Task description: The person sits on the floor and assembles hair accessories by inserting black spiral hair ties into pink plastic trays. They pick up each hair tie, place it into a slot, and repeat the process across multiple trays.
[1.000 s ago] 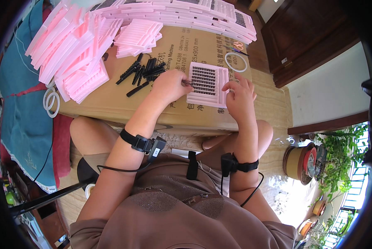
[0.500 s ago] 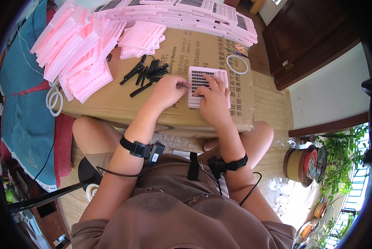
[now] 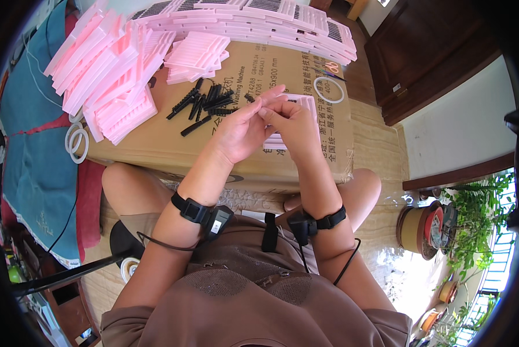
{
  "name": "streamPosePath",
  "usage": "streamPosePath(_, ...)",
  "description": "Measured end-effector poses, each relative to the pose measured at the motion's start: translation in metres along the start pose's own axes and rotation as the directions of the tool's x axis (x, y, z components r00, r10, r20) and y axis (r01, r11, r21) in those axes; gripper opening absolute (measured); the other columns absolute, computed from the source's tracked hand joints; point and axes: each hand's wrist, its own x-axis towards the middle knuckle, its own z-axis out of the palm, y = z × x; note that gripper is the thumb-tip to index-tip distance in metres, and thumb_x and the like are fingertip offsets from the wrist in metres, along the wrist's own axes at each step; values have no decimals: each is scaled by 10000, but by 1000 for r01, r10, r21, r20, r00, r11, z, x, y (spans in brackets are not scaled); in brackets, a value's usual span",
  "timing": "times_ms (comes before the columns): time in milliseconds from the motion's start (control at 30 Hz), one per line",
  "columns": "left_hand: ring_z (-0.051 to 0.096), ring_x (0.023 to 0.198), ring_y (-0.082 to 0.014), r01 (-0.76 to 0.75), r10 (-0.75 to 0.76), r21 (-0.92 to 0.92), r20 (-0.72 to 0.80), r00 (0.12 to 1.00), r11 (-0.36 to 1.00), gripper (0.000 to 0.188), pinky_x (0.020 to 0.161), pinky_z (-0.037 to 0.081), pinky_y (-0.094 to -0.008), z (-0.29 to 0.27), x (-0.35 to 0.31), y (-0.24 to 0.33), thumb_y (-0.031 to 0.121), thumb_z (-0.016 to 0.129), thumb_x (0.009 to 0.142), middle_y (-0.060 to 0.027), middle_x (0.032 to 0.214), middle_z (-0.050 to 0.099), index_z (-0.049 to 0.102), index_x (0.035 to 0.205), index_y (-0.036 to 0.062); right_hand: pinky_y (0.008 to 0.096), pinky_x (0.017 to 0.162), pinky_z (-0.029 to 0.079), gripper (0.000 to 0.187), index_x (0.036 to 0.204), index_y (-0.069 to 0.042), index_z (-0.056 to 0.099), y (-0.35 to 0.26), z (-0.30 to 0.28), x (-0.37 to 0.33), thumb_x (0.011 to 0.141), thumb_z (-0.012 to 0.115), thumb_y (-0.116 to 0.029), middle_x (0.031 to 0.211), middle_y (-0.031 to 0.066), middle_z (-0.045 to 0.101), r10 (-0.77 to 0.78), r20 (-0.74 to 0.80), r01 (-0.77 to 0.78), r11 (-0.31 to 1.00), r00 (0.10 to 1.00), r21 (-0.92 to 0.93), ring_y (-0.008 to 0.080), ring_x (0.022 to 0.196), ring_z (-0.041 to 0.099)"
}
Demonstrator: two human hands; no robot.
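Note:
Over the cardboard box, my left hand (image 3: 239, 133) is raised with its palm turned toward my right hand and some fingers stretched out. A short black lash strip (image 3: 249, 98) sticks out beside its fingers. My right hand (image 3: 297, 127) is closed, thumb and fingertips pinched against the left fingers; whatever is in the pinch is too small to make out. Beneath both hands lies a pink lash tray (image 3: 308, 104), mostly hidden by them. Left of the hands, several black lash strips (image 3: 213, 99) lie in a loose pile.
Pink trays (image 3: 106, 63) are heaped on the left of the cardboard box (image 3: 155, 130), with a smaller stack (image 3: 197, 53) beside them. Trays filled with black lashes (image 3: 271, 26) line the far edge. A white ring (image 3: 329, 89) and scissors (image 3: 332, 67) lie at the right.
My right hand has lifted off the tray's lash rows and moved left to meet my left hand. The left hand has turned, its fingers unfolding, and now covers part of the tray.

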Motion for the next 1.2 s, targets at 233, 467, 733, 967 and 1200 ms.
streamPosePath(233,548,1276,-198,-21,22,193,-8,1000,981,568,1103,405,-390,0,-1,-4,361,597,1033,-106,1392,607,497,1487,34,229,804,494,250,1103,42,743,9,-1,0,985,694,-172,958,40,745,68,-29,-68,998,997,-2,83,867,650)
streamPosePath(467,583,1174,-150,-52,164,450,-212,964,891,411,1055,444,-329,-7,1,-1,261,473,1107,-70,1288,647,561,1427,18,231,713,506,223,1055,44,779,5,-8,-7,951,741,-150,874,33,750,-103,-236,85,993,966,-84,60,782,633)
streamPosePath(733,618,760,-100,193,253,959,-243,936,205,194,706,500,-280,-19,-12,10,181,591,1030,-55,872,702,686,1120,38,359,824,479,175,970,-60,800,7,-56,-19,843,798,-181,975,109,755,-211,-165,86,827,963,-556,209,913,664)
streamPosePath(967,697,746,-237,155,170,982,-136,976,-103,180,664,515,-357,-19,-12,6,178,716,894,-118,843,726,743,1023,55,584,1095,273,97,909,-136,775,31,-43,-37,843,760,-206,1477,138,511,-287,-92,116,631,954,-767,388,1401,374)
streamPosePath(1200,684,746,-292,199,124,957,-176,977,-212,208,676,510,-395,-13,-9,11,225,719,876,-136,807,709,761,1025,85,614,1100,242,95,904,-152,781,41,-34,-36,846,750,-221,1526,142,478,-298,-78,123,600,951,-791,421,1423,344)
